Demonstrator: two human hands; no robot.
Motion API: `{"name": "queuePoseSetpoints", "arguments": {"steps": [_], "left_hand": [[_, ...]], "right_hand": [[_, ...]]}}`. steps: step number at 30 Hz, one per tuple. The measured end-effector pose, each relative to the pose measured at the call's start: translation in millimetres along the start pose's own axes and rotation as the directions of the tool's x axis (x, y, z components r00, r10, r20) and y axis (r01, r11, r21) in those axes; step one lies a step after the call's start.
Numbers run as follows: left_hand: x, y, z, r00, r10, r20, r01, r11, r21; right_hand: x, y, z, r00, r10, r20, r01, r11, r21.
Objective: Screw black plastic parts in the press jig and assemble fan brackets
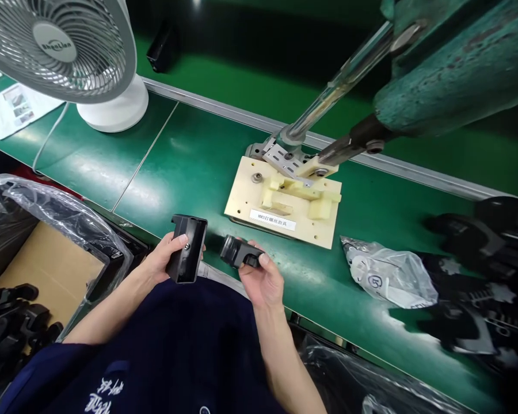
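My left hand (169, 253) is closed around a black plastic housing (190, 256), a long trough-shaped piece with a small round fastener near its middle, held near the bench's front edge. Just to its right, my right hand (263, 282) grips a smaller black plastic part (238, 252) with a rounded end pointing left. A gap separates the two parts. Beyond my hands, a cream-coloured fixture (242, 195) with raised blocks and a white label lies on the green bench. The metal foot of a green press (440, 98) reaches down onto the fixture's back edge.
A white fan (112, 106) stands at the back left. On the right lie a clear plastic bag (392, 276) with white contents and a pile of black parts (470, 293). At lower left, a plastic-lined box (56, 259) holds several black pieces.
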State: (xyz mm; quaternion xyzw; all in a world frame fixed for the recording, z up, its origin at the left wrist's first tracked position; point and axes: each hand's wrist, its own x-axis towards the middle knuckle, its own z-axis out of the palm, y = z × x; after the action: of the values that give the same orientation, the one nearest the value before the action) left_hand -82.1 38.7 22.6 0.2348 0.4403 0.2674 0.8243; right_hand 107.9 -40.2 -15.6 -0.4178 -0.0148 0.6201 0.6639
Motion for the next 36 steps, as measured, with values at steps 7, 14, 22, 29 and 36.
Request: {"name": "queuePoseSetpoints", "arguments": {"steps": [7,14,22,29,36], "left_hand": [[-1,6,-2,0.999,-0.033,-0.001,0.033,0.997,-0.07],[-2,9,1,0.998,-0.057,0.015,0.058,0.997,-0.056],[-1,8,-5,0.993,0.039,-0.113,-0.044,0.998,-0.042],[-2,10,-4,1.0,-0.004,0.024,0.004,1.0,-0.007],[-1,14,-6,0.999,-0.022,0.048,0.017,0.995,0.103]], "right_hand": [[-17,36,6,0.985,0.139,0.099,-0.153,0.976,0.156],[-19,44,14,0.964,-0.232,0.127,0.259,0.927,-0.272],[-20,24,25,0.956,-0.168,0.24,0.283,0.745,-0.604],[-13,24,31,0.955,0.217,0.204,-0.067,0.824,-0.562],[-12,9,30,0.847,0.35,0.4,-0.251,0.927,-0.279]]}}
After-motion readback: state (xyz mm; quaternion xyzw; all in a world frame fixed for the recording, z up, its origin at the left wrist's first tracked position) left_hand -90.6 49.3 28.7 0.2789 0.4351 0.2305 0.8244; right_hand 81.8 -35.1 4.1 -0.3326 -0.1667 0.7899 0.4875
